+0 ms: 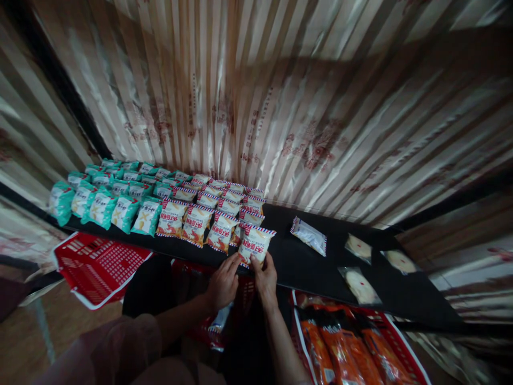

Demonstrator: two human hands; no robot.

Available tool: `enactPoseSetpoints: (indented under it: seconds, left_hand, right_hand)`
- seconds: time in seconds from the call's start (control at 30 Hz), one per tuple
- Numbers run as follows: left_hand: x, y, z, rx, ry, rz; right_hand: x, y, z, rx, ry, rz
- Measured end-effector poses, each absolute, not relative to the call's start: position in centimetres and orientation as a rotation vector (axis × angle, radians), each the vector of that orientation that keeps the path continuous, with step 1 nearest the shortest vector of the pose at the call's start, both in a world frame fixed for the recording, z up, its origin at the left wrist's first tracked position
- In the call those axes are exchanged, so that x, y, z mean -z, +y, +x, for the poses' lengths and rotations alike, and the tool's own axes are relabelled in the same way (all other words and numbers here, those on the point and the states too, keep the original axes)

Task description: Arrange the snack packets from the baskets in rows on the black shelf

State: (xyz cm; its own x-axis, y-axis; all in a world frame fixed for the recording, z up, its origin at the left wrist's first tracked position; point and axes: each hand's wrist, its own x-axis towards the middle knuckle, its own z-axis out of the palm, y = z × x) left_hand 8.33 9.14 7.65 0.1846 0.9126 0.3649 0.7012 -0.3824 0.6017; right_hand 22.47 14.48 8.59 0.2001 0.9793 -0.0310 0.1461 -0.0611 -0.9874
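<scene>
A white and orange snack bag point(255, 243) with red lettering and a striped edge stands upright at the front right end of the rows of like bags. My right hand point(265, 277) grips its lower right part, the thumb over the front. At its lower left corner, the closed fingers of my left hand point(223, 280) hold the edge. To the left are several matching white and orange bags point(197, 222) in rows. Farther left, teal snack bags point(102, 208) fill similar rows. A single bag point(308, 235) lies flat, its silvery side up, right of my hands.
Several flat, round items in clear wrappers point(359, 286) lie on the black table point(276, 224) at right. Below its front edge are a red basket point(102, 267) at left and another with orange packets point(344, 342) at right. A pleated curtain point(256, 107) hangs behind.
</scene>
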Motion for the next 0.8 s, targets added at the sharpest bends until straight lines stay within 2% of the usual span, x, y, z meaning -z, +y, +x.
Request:
enactPoseSetpoints:
  seconds: [0.5,0.8]
  left_hand:
    - [-8.2,10.2,7.2,-0.993,1.509,2.259]
    - [-7.6,10.9,6.6,-0.977,1.54,2.386]
  right_hand:
    - [-8.6,15.8,21.4,-0.955,-1.254,-1.424]
    - [-8.3,16.3,21.4,-0.686,-1.355,-1.475]
